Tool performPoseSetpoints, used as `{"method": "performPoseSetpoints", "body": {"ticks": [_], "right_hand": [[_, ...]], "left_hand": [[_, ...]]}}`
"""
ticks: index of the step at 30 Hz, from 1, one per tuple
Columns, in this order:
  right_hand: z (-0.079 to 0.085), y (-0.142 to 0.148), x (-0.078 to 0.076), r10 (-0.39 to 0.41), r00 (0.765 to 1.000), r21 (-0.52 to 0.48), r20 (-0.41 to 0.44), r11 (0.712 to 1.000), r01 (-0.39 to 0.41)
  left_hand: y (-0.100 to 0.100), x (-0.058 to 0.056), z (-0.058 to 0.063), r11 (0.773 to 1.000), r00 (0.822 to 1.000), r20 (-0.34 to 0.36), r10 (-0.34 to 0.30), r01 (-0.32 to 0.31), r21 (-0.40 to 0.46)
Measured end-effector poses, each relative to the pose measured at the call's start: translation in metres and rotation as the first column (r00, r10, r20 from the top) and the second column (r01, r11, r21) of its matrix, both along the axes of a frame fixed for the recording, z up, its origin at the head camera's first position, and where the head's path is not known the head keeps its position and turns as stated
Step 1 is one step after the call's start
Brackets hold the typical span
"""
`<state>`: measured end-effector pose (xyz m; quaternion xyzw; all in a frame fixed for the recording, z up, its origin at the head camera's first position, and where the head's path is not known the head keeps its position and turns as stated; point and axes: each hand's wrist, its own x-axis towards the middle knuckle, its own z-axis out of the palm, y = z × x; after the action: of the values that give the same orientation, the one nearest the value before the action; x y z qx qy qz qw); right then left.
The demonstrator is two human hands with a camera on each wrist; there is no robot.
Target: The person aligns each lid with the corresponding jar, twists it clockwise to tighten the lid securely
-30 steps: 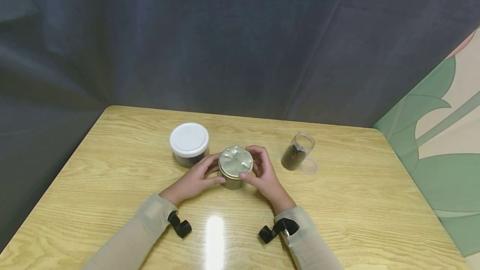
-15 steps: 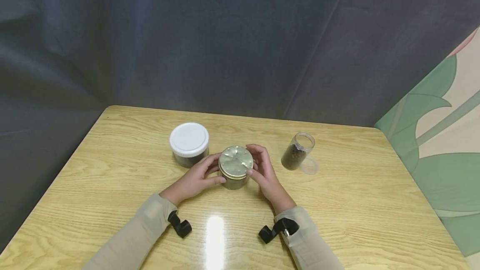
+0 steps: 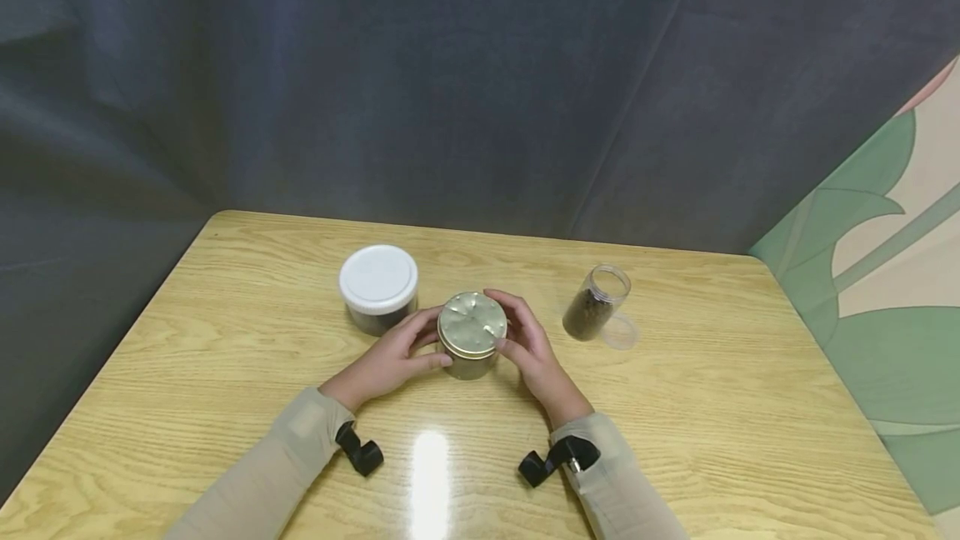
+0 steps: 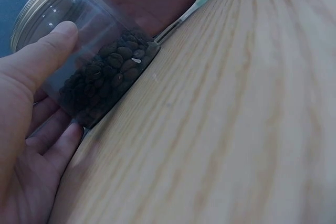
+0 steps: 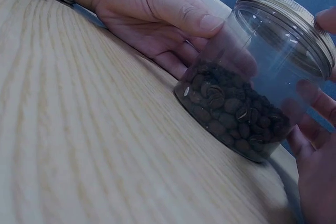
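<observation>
Coffee beans fill the lower part of a clear jar that stands upright on the wood-grain counter, directly in front of the person and between both hands. Its dented, gold-coloured screw lid sits on the mouth. The left grip is closed on the jar's body, thumb on the near side and fingers round behind it. The right grip is curled about the top, its thumb on the lid's rim and a fingertip near the far edge.

The step in hand looks like working the lid while the other side steadies the jar; whether it is being tightened or loosened, I cannot tell. The next move seems to call for a firm left hold on the body and a level turn at the rim from the right.

Just beyond the left fingers stands a white-lidded jar with dark contents. Off to the right is a slim clear jar, uncapped and partly filled, with a clear disc lying just beside it.
</observation>
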<state>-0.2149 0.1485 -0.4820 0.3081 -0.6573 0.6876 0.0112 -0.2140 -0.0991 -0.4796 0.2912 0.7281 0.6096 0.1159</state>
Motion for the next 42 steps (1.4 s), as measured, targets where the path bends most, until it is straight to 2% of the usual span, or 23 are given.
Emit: {"method": "performPoseSetpoints", "body": {"ticks": [19, 32, 42], "right_hand": [[-0.0009, -0.0006, 0.0013, 0.014, 0.999, -0.059, 0.053, 0.998, -0.011], [-0.0015, 0.0015, 0.0006, -0.009, 1.0, 0.016, 0.026, 1.0, 0.009], [-0.001, 0.0004, -0.0006, -0.003, 1.0, 0.013, -0.004, 1.0, 0.003]], "left_hand": [[0.0004, 0.0007, -0.0016, 1.0, 1.0, -0.015, 0.006, -0.006, 0.002], [0.0008, -0.0002, -0.0019, 1.0, 1.0, -0.017, 0.01, -0.009, 0.011], [0.001, -0.001, -0.002, 1.0, 1.0, -0.029, 0.007, -0.007, 0.012]]}}
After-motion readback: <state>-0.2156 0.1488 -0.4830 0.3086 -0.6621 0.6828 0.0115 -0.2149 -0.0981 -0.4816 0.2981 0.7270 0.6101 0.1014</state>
